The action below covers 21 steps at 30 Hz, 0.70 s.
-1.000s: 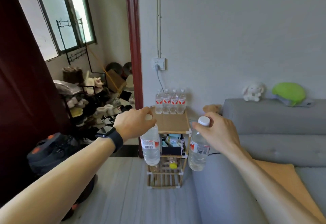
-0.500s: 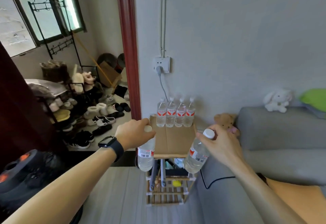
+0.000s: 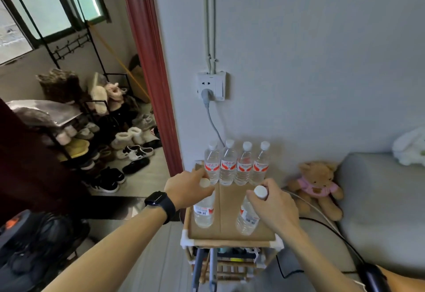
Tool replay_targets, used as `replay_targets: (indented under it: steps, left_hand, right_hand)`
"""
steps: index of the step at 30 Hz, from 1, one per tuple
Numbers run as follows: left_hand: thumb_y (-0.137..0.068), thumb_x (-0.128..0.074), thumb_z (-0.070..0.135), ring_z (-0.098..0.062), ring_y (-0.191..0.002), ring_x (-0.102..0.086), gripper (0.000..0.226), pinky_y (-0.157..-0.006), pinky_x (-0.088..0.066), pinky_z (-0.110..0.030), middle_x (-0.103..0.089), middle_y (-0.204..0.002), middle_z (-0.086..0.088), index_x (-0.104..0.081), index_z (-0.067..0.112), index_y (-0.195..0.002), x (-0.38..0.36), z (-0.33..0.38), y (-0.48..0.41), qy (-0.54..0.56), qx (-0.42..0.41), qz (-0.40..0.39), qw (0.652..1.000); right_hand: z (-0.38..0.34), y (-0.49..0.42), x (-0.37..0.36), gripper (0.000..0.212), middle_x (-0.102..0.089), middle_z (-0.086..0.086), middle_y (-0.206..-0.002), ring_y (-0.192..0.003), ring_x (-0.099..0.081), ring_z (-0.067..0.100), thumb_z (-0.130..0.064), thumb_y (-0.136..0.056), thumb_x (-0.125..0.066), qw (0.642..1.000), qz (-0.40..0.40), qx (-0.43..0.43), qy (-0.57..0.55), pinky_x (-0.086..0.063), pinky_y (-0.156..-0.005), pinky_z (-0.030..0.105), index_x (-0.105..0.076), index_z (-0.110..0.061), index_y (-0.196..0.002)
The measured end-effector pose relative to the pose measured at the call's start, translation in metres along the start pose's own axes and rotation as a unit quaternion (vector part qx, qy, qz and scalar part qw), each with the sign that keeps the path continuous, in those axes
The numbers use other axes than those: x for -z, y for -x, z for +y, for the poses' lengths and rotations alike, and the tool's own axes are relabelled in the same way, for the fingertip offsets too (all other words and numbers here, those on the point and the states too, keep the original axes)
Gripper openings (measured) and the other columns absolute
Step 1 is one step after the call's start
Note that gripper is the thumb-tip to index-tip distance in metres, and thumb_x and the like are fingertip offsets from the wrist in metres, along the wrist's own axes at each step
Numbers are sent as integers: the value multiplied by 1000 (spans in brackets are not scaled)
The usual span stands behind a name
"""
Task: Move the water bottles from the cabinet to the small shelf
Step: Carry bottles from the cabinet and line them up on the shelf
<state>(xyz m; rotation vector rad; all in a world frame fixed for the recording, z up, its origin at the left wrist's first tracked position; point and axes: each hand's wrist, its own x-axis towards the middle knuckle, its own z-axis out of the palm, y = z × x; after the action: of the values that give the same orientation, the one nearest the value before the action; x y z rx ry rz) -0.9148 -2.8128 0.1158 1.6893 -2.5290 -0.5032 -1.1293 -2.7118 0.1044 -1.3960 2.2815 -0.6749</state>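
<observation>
two water bottles [image 3: 203, 213] at the small shelf [image 3: 226, 213] — left fingers [image 3: 198, 191] pinch one; right fingers [image 3: 255, 202] the other

The left bottle [image 3: 203, 213], the right bottle [image 3: 247, 220] and the four far bottles [image 3: 236, 170] were of clear, glossy plastic. They had white matt plastic caps [image 3: 261, 191] and smooth red and white labels [image 3: 228, 165]. The shelf [image 3: 230, 243] had a frame of light, smooth wood with white plastic corners [image 3: 185, 241]; its top [image 3: 230, 211] looked like brown matt cardboard. On the right, the bear [image 3: 317, 183] was of fuzzy plush and the sofa [image 3: 379, 199] of grey matt cloth. The watch [image 3: 157, 199] had a glossy black face and a matt band. The socket [image 3: 212, 84] was of smooth white plastic, the door frame [image 3: 147, 61] was glossy dark red, and the wall [image 3: 322, 61] was matt.
</observation>
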Motion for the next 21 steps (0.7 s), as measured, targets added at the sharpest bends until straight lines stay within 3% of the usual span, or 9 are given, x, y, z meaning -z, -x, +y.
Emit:
replay_targets:
  steps: [5,8,10,17,21]
  left_hand:
    - [-86,-47,63,-12,-70,-60,34,-61,-50,-31,-62,-77,9,-50,33,-103,-14,-1,-47,-8,3,-6,1000]
    - [-86,-50,60,-11,-66,-56,34,-56,-42,-29,-58,-73,10,-49,32,-104,-16,-3,-66,4,3,-15,1000]
    - [-85,-53,58,-9,-66,-55,32,-55,-41,-28,-57,-72,12,-50,32,-104,-15,-6,-80,17,1,-28,999]
    - [-79,-61,53,-9,-76,-60,31,-64,-52,-28,-59,-81,14,-56,42,-108,-16,-22,-114,56,-25,-83,995]
    - [-79,-60,46,-9,-81,-60,32,-71,-55,-32,-57,-83,15,-57,43,-111,-18,-34,-123,105,-32,-105,988]
  right_hand:
    - [-4,-52,-21,26,-56,-13,-79,-82,-57,21,-58,-84,-52,998,-57,14,-8,-47,-68,38,-37,-37,-89]
    - [-10,-75,-30,27,-53,-16,-80,-95,-55,25,-59,-81,-51,997,-69,30,-6,-47,-82,41,-33,-41,-88]
    - [-16,-87,-36,25,-56,-16,-81,-89,-54,21,-62,-81,-49,997,-64,33,-1,-48,-88,46,-36,-41,-87]
    - [-48,-104,-43,42,-59,-10,-89,-69,-44,4,-68,-91,-43,997,-78,21,7,-38,-64,29,-52,-29,-102]
    - [-56,-105,-48,36,-62,-14,-86,-68,-49,0,-68,-92,-41,993,-100,40,46,-25,-54,15,-47,-34,-98]
